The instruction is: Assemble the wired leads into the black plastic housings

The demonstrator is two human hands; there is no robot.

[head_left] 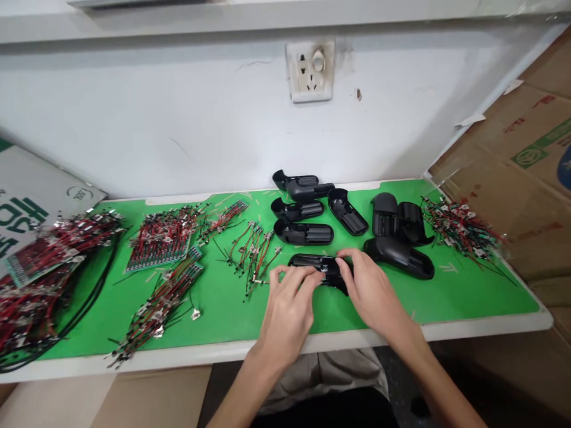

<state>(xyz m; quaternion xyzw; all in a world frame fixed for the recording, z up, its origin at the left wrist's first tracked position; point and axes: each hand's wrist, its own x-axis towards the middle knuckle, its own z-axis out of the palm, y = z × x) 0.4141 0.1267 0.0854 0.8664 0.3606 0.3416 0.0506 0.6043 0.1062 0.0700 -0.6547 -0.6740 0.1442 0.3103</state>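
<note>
A black plastic housing (307, 260) lies on the green mat in front of me, its hollow side facing up. My left hand (288, 303) is closed, its thumb and fingertips pinched together over the middle of the housing. A tiny pale part shows at those fingertips, too small to name. Around the housing's right end, my right hand (372, 288) grips with thumb and fingers, steadying it. Just beyond the right hand rests another black housing (401, 257). Left of the housing are loose small circuit boards with red and black wires (255, 252).
More black housings (307, 233) lie toward the wall. Wired board bundles (160, 238) cover the left side, and a wire pile (464, 229) sits at right. Cardboard (504, 154) borders the right edge. A socket (311, 71) is on the wall; a shelf (250, 15) runs above.
</note>
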